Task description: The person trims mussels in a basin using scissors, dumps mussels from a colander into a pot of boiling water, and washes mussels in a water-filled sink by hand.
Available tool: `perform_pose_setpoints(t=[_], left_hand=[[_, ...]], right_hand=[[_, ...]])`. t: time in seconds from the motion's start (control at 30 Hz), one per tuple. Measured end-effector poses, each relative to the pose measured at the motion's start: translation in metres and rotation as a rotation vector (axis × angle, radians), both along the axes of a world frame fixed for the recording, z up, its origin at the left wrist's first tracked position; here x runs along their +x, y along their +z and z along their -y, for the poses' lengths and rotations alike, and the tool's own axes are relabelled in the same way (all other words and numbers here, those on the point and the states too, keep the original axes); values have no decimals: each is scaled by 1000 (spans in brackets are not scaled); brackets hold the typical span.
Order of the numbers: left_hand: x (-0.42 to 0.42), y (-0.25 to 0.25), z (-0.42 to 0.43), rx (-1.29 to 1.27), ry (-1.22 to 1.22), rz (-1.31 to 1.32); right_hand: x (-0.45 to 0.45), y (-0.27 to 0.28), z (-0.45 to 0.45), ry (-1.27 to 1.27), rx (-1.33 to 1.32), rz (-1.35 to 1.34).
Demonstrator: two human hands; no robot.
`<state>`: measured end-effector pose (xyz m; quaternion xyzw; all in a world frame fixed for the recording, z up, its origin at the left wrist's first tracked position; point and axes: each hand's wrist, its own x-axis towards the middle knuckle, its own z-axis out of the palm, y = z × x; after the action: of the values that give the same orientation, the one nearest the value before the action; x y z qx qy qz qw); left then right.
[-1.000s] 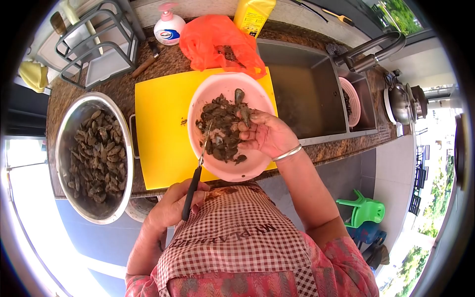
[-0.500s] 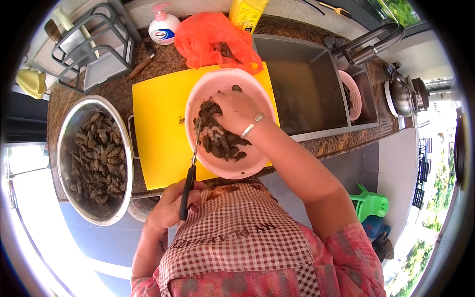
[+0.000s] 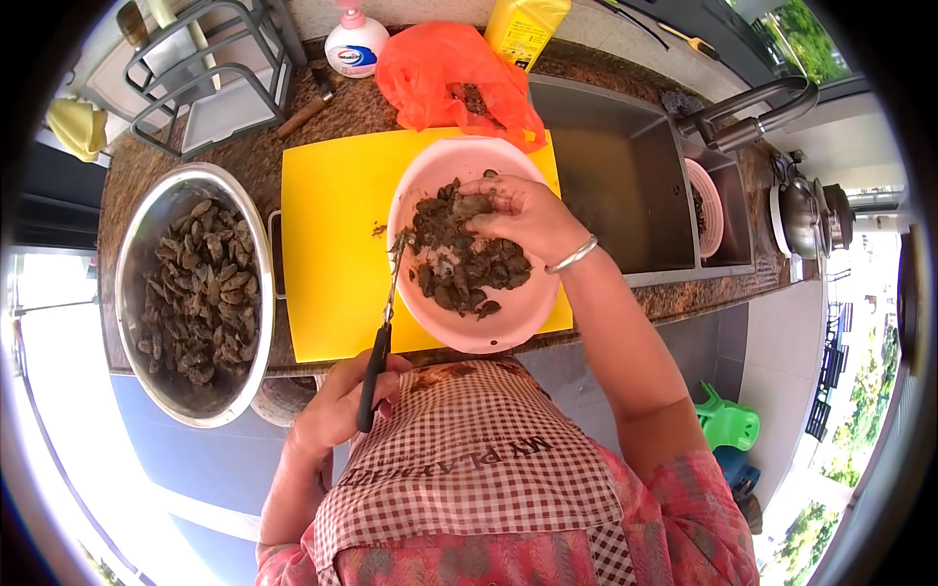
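My left hand (image 3: 340, 402) is closed around the black handles of long, slim scissors (image 3: 376, 366), whose metal blades point up over the left rim of the pink basin (image 3: 469, 337). Inside the basin lies a heap of dark, muddy shellfish (image 3: 454, 278); their exact kind is hard to make out. My right hand (image 3: 528, 217), with a silver bangle at the wrist, reaches over the heap from the right. Its thumb and fingers grip one muddy shellfish (image 3: 473, 204). The basin rests on a yellow board (image 3: 327, 244).
A steel bowl (image 3: 256, 366) full of similar dark pieces stands at left. Behind the board are a red plastic bag (image 3: 430, 73), a soap bottle (image 3: 356, 44) and a yellow container (image 3: 526, 29). The sink (image 3: 616, 186) with its faucet (image 3: 752, 112) lies right; a dish rack (image 3: 210, 88) is back left.
My right hand has lifted slightly and turned, and a muddy shellfish now shows between its fingers. The scissors stay about where they were. The whole view has shifted a little.
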<state>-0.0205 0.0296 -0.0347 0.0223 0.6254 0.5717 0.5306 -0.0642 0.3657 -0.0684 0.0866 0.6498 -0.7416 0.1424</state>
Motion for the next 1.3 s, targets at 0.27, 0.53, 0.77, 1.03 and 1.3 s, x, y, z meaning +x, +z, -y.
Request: perform_pose_setpoints(t=[0.27,0.53,0.77,1.03,1.3], left_hand=[[0,3,-8,-60,-8,-59],[5,18,-26,-511,-237,-1021],[8,29,-41,-635,-238,-1340],[28,29,-60,-701,-191,-1392],[24,40,-36,-791,-41,-1330]], right_hand=[[46,35,-17,-169,631,-168],[88,39,-14,-118,943,-250],[89,29,9,-311,253,-181],[58,9,28,-80,219,-207],[34,4,-2,-93,750,-320]])
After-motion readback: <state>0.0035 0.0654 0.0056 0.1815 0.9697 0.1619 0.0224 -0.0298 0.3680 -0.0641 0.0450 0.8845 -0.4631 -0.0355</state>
